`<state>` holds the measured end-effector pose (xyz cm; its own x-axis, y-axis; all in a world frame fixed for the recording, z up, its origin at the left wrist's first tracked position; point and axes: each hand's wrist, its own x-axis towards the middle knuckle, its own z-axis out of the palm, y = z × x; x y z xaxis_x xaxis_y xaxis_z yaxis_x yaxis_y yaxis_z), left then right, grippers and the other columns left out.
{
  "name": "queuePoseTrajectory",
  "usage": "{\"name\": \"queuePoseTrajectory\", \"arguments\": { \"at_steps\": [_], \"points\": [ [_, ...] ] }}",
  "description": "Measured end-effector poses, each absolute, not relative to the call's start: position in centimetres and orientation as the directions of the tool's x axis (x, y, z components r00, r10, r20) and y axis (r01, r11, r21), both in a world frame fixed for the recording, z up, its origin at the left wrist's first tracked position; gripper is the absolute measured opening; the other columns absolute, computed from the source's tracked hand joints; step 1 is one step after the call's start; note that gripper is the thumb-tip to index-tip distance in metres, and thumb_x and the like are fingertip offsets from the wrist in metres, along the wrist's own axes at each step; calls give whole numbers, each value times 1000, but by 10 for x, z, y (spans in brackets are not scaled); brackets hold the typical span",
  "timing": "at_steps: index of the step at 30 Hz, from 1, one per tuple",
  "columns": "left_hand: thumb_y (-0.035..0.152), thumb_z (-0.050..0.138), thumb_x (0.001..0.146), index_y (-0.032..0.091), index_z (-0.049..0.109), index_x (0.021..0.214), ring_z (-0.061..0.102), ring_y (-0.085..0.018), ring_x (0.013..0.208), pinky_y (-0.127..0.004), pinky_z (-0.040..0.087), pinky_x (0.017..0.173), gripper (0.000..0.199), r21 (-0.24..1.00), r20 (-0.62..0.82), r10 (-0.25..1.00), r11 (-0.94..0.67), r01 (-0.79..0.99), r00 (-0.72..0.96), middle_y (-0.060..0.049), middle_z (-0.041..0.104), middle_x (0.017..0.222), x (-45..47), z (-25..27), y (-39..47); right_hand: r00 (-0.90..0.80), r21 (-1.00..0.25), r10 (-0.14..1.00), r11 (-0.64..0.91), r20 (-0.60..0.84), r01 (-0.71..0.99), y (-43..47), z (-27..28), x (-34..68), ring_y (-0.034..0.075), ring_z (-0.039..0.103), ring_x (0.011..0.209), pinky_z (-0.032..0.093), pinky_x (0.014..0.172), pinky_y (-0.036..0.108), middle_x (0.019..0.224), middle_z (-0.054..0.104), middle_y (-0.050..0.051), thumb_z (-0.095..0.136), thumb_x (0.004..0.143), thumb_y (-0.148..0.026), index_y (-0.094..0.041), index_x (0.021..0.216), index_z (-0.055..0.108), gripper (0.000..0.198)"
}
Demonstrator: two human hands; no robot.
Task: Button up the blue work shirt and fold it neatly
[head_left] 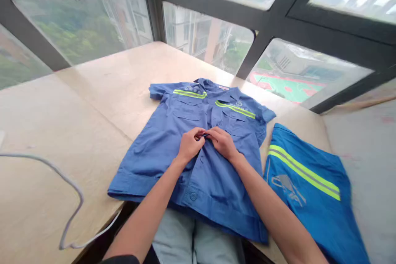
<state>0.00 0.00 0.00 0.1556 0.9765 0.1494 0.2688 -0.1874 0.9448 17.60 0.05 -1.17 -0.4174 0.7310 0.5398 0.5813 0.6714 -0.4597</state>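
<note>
A blue short-sleeved work shirt with yellow-green reflective stripes lies spread face up, its collar pointing away from me. My left hand pinches the front placket near the middle of the shirt. From the other side, my right hand grips the same placket, fingertips meeting those of the left. Whatever button or buttonhole lies between the fingers is hidden. Lower on the front, a button shows at the waistband. The shirt's bottom hem hangs over the table's front edge.
A brighter blue folded garment with a reflective stripe lies at the right. A white cable curves across the pale table at the left. Grey-framed windows border the back, and a white wall stands right.
</note>
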Motion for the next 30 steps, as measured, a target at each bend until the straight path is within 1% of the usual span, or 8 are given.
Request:
{"name": "queuePoseTrajectory", "arguments": {
  "at_steps": [4, 7, 17, 21, 23, 25, 27, 30],
  "points": [
    [1, 58, 75, 14, 70, 99, 69, -13, 83, -23, 55, 78, 30, 939, 162, 974, -201, 280, 156, -2, 74, 94, 1, -2, -1, -433, -467, 747, 658, 505, 590, 3, -13, 178, 20, 62, 92, 50, 82, 32, 99, 66, 8, 45, 99, -13, -20, 110, 67, 26],
    [2, 56, 76, 15, 70, 98, 70, -15, 85, -25, 55, 79, 29, 927, 179, 970, -223, 301, 167, -2, 74, 95, 1, -4, 0, -434, -440, 755, 646, 492, 624, 3, -12, 178, 21, 60, 91, 49, 82, 32, 97, 65, 9, 43, 98, -11, -19, 108, 67, 26],
    [4, 53, 80, 17, 68, 101, 66, -19, 94, -31, 52, 86, 28, 846, 258, 939, -333, 417, 226, -3, 72, 100, 2, -8, 0, -439, -257, 800, 563, 409, 785, 2, -9, 172, 23, 56, 85, 45, 79, 33, 92, 61, 10, 39, 97, -8, -14, 98, 63, 24],
    [3, 52, 82, 18, 68, 100, 65, -20, 95, -33, 51, 87, 29, 833, 260, 944, -325, 448, 202, -3, 72, 98, 4, -6, -1, -377, -292, 779, 562, 501, 774, -1, -6, 172, 22, 58, 92, 48, 80, 31, 103, 61, 11, 43, 100, -16, -15, 103, 61, 17],
    [4, 51, 83, 18, 68, 100, 65, -20, 94, -33, 51, 87, 28, 837, 251, 951, -306, 454, 179, -3, 72, 96, 5, -6, -1, -309, -321, 764, 550, 567, 771, -3, -4, 172, 20, 59, 92, 49, 74, 28, 109, 59, 12, 49, 101, -22, -15, 105, 59, 13],
    [5, 52, 84, 17, 68, 100, 65, -19, 94, -33, 51, 87, 26, 854, 236, 960, -279, 439, 152, -4, 71, 96, 5, -6, -1, -269, -335, 748, 548, 607, 767, -5, -3, 173, 18, 60, 86, 49, 68, 27, 112, 57, 13, 52, 100, -26, -15, 102, 59, 13],
    [6, 54, 84, 17, 68, 102, 66, -19, 93, -32, 52, 87, 25, 872, 221, 968, -252, 418, 123, -4, 71, 96, 5, -7, -1, -288, -345, 742, 571, 606, 745, -6, -2, 173, 17, 59, 81, 49, 67, 26, 106, 57, 11, 51, 100, -26, -16, 97, 60, 13],
    [7, 56, 83, 16, 68, 104, 66, -18, 91, -32, 52, 85, 27, 876, 211, 973, -229, 425, 90, -5, 70, 97, 5, -7, -1, -379, -364, 735, 632, 563, 684, -5, -2, 172, 18, 59, 82, 49, 71, 28, 94, 60, 8, 50, 100, -23, -18, 96, 59, 12]
  ]
}}
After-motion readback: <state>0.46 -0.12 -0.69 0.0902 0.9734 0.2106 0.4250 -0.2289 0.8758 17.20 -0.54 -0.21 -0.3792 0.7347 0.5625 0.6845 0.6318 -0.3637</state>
